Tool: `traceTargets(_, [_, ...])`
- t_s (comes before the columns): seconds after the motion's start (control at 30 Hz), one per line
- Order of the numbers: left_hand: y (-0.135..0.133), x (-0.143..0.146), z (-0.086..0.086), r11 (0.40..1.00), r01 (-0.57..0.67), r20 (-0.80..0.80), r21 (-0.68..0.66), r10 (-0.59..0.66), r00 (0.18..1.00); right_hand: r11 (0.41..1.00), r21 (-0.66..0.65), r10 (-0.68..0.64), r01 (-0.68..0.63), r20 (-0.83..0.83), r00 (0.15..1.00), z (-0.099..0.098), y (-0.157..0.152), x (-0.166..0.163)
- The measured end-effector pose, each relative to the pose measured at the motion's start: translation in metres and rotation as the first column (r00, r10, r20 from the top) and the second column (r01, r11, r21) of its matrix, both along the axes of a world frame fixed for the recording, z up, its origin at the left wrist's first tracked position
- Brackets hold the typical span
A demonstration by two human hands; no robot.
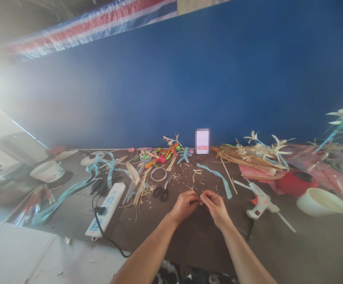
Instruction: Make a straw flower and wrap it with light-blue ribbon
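Observation:
My left hand (185,204) and my right hand (214,205) meet above the dark tabletop (147,236), fingertips close together. Both are closed in a pinch around something small and pale, mostly hidden by the fingers, so its kind cannot be made out. Just left of my left hand lie black-handled scissors (162,191), with pale scraps around the blades. To the right of my right hand, a white glue gun (261,202) rests on its side, a glue stick poking from its back and a red light on its body.
A white power strip (109,207) with a plugged-in black cord lies left. Behind are a tape ring (158,174), a light-blue ribbon (218,178) and colourful pipe-cleaner pieces (160,158). Dried husk strips (254,159) and a white bowl (321,202) are right; another white tub (47,171) stands left.

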State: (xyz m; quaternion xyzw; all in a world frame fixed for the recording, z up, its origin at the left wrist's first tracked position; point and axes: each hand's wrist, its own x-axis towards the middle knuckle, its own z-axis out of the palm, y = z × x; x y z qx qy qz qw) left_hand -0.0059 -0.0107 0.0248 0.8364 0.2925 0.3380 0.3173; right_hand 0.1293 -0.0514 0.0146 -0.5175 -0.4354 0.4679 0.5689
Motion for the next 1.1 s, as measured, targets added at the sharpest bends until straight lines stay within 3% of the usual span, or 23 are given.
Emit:
traceTargets(0.2, [0.0006, 0.0002, -0.0013, 1.0, 0.019, -0.026, -0.023, -0.019, 0.999, 0.998, -0.062, 0.005, -0.008, -0.047, 0.999, -0.0013, 0.0011, 0.0015])
traceTargets(0.37, [0.0026, -0.0012, 0.0013, 0.994, 0.034, -0.018, -0.102, -0.036, 0.999, 0.989, -0.059, 0.124, -0.133, -0.143, 0.982, 0.0054, -0.0008, 0.0064])
traceTargets(0.5, [0.0029, -0.0008, 0.0026, 0.994, 0.058, -0.033, -0.092, -0.062, 0.998, 0.984, -0.038, 0.171, -0.173, -0.061, 0.983, 0.0068, -0.0017, 0.0084])
traceTargets(0.8, [0.0038, -0.0005, -0.0026, 0.995, 0.098, -0.121, 0.008, -0.096, 0.988, 0.986, -0.051, 0.163, -0.162, 0.024, 0.986, 0.0038, 0.0008, 0.0095])
traceTargets(0.97, [0.0018, 0.0003, -0.0022, 0.994, 0.113, -0.114, -0.008, -0.114, 0.987, 0.991, -0.058, 0.125, -0.121, 0.074, 0.989, 0.0033, 0.0026, 0.0076])
traceTargets(1.1, [0.0031, -0.0002, -0.0024, 0.998, -0.027, -0.015, -0.064, 0.026, 1.0, 0.999, 0.039, -0.023, 0.02, 0.076, 0.997, 0.0035, 0.0011, 0.0073])
